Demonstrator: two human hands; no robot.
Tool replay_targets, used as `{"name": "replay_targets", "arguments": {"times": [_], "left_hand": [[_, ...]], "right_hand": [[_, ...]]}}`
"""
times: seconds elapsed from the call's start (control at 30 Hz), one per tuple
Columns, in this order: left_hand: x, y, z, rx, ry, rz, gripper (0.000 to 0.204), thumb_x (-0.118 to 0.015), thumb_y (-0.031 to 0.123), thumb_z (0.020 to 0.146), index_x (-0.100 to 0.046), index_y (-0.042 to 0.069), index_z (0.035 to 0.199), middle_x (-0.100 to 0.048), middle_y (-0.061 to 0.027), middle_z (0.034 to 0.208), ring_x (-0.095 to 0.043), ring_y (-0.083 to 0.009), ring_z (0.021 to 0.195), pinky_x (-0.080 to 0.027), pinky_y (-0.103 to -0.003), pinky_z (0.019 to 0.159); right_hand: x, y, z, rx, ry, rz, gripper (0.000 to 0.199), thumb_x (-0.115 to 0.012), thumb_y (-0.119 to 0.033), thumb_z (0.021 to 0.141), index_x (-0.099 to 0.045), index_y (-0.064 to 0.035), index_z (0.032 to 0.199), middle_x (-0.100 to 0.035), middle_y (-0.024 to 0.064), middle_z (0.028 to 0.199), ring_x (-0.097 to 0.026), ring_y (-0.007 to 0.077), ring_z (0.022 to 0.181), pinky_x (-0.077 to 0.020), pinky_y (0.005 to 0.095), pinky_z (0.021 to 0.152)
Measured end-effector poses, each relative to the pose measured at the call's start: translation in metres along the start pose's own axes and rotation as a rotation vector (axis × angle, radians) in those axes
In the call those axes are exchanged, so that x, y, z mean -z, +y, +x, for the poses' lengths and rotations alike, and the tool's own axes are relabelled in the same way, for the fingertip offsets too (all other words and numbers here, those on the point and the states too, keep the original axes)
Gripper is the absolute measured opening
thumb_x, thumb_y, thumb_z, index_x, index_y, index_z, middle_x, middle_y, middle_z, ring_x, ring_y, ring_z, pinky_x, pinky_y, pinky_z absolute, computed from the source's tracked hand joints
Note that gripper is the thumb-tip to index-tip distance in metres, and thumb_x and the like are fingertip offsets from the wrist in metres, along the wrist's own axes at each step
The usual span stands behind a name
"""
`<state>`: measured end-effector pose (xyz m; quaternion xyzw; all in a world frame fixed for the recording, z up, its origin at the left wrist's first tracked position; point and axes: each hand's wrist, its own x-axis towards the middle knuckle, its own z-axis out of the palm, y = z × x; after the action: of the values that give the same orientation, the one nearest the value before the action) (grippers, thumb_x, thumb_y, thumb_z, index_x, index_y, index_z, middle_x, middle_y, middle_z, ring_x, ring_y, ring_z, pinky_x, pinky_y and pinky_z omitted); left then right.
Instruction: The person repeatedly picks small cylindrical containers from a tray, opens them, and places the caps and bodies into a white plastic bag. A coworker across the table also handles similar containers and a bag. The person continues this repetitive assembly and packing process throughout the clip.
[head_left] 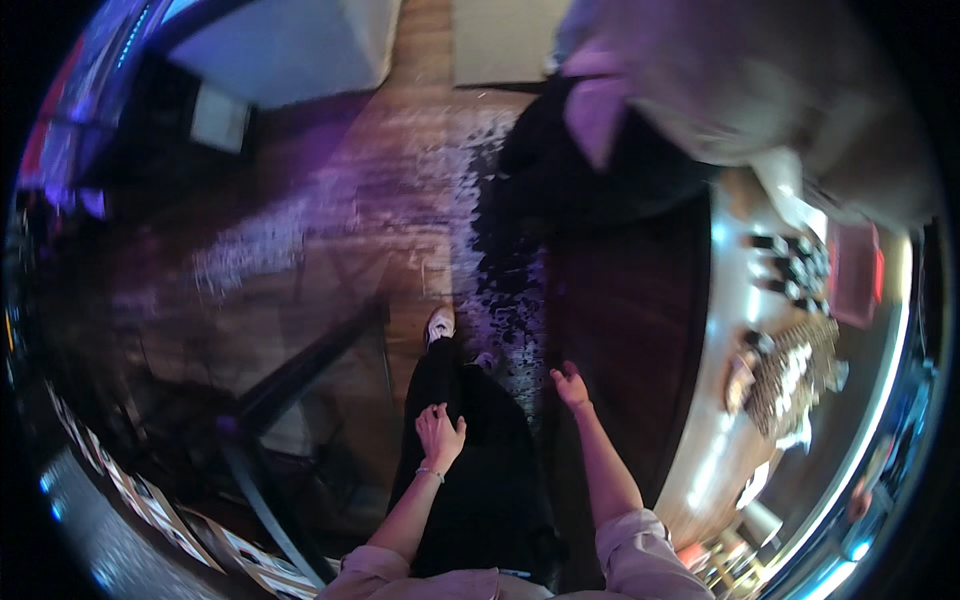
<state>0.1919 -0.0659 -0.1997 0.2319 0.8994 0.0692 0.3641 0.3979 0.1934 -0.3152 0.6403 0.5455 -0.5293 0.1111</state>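
Observation:
My left hand point(440, 438), with a thin bracelet at the wrist, hangs in front of my dark trousers point(480, 470). Its fingers are loosely bent and apart, and nothing shows in it. To the right, my right hand point(570, 386) is held out beside the dark front of a counter point(640, 310), apparently not touching it. Thumb and fingers stand apart there, with no object visible between them. Below, a light shoe point(440, 325) of mine is on the wooden floor; the other foot is mostly in shadow.
A person in a light jacket point(740, 80) and dark trousers stands ahead at the right, by the counter. On the countertop are a woven basket point(797, 385) with white items, several small dark-and-light items point(797, 268) and a red container point(855, 275). A dark bar frame point(310, 365) stands left.

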Motion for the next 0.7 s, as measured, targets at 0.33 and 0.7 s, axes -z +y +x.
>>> {"name": "replay_targets", "arguments": {"times": [0.33, 0.7], "left_hand": [[-0.006, -0.047, 0.043, 0.237, 0.216, 0.160, 0.039, -0.072, 0.025, 0.093, -0.063, 0.008, 0.127, -0.052, -0.0158, 0.150, -0.041, -0.0414, 0.147, -0.031, -0.061, 0.119], [-0.030, -0.090, 0.090, 0.334, 0.329, 0.262, 0.025, -0.066, 0.004, 0.095, -0.066, 0.002, 0.120, -0.050, -0.0207, 0.153, -0.040, -0.0463, 0.147, -0.031, -0.061, 0.120]], "right_hand": [[-0.097, 0.019, 0.308, 0.271, 0.108, -1.391, 0.077, -0.083, -0.031, 0.081, -0.051, -0.0009, 0.145, -0.060, 0.0207, 0.140, -0.054, 0.0362, 0.135, -0.0450, 0.0510, 0.112], [-0.137, 0.125, 0.504, 0.194, 0.382, -1.536, 0.046, -0.059, -0.017, 0.100, -0.050, -0.0008, 0.142, -0.056, 0.0220, 0.142, -0.075, 0.0348, 0.101, -0.0655, 0.0462, 0.076]]}}
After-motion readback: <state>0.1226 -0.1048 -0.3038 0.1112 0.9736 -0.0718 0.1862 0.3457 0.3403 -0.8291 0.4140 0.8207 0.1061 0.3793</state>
